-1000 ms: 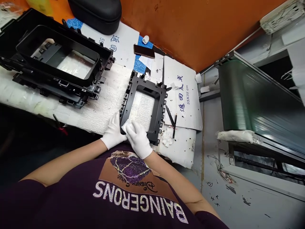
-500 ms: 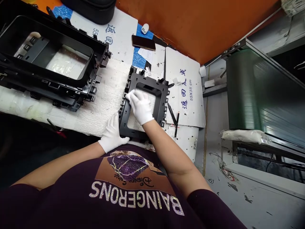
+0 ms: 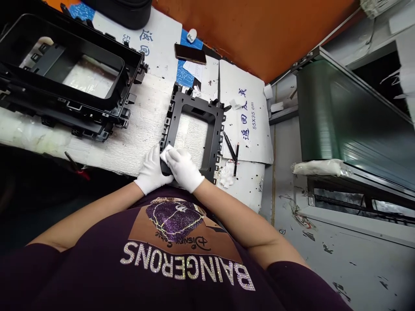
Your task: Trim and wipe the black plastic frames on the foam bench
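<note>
A black rectangular plastic frame (image 3: pixel 198 102) with clips along its edges lies on the bench in front of me. My left hand (image 3: pixel 151 170), in a white glove, grips its near left corner, thumb along the near edge and fingers against the left side. My right hand (image 3: pixel 185 169), also gloved in white, presses a small folded white cloth (image 3: pixel 166 153) onto the left bar close to that corner. Its fingers are closed over the cloth. The two hands are close together. White padded sheeting shows through the frame's opening.
Larger black plastic housings (image 3: pixel 125 97) are stacked at left. Two pens (image 3: pixel 236 157) and crumpled white tissue (image 3: pixel 227 174) lie right of the frame. A phone (image 3: pixel 190 53) rests at the back. A green conveyor belt (image 3: pixel 327 116) stands at right; red-handled pliers (image 3: pixel 78 167) are at the front left edge.
My right hand has slid with the cloth down the frame's left bar, toward me and my left hand. The left hand keeps its hold on the corner. The view has shifted slightly.
</note>
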### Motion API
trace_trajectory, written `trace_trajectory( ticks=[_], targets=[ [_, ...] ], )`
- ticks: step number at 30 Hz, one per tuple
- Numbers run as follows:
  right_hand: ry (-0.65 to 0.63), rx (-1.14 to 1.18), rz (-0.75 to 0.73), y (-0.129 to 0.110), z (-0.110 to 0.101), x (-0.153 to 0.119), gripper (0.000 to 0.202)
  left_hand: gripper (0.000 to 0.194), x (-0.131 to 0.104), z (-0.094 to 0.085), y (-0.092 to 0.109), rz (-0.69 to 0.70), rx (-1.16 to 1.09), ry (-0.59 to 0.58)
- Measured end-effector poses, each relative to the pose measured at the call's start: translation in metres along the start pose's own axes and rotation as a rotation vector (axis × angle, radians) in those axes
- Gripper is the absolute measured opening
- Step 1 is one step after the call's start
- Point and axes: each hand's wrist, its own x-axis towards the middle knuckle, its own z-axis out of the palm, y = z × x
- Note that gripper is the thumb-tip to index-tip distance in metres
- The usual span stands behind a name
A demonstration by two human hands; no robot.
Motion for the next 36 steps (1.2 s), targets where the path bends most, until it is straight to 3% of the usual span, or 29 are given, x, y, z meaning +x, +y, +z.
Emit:
trace_trajectory(
  ticks=[4, 10, 16, 21, 26, 32, 36],
  targets=[
    [-0.048, -0.007, -0.103, -0.011, 0.011, -0.032, 0.031, 0.109, -0.001, -0.001, 0.000, -0.018, -0.021, 0.013],
    [-0.022, 0.015, -0.027, -0.017, 0.011, -0.014, 0.029, 0.105, 0.001, -0.002, 0.003, -0.067, -0.043, 0.007],
    [-0.092, -0.045, -0.031, -0.005, 0.013, -0.037, 0.025, 0.122, -0.002, -0.001, 0.004, -0.044, -0.056, 0.016],
    [-0.051, -0.010, -0.021, -0.011, 0.012, -0.020, 0.027, 0.119, -0.002, 0.001, 0.001, -0.050, -0.086, 0.016],
    [-0.113, -0.020, 0.006, -0.018, 0.004, -0.023, 0.023, 0.120, -0.001, 0.000, 0.002, -0.044, -0.072, 0.013],
    [-0.096, -0.006, 0.032, -0.022, 0.002, -0.012, 0.022, 0.097, -0.001, 0.001, 0.002, -0.069, -0.095, 0.007],
    [-0.146, -0.049, -0.030, -0.017, 0.001, -0.021, 0.021, 0.113, -0.003, 0.004, 0.001, -0.040, -0.138, 0.032]
  ],
)
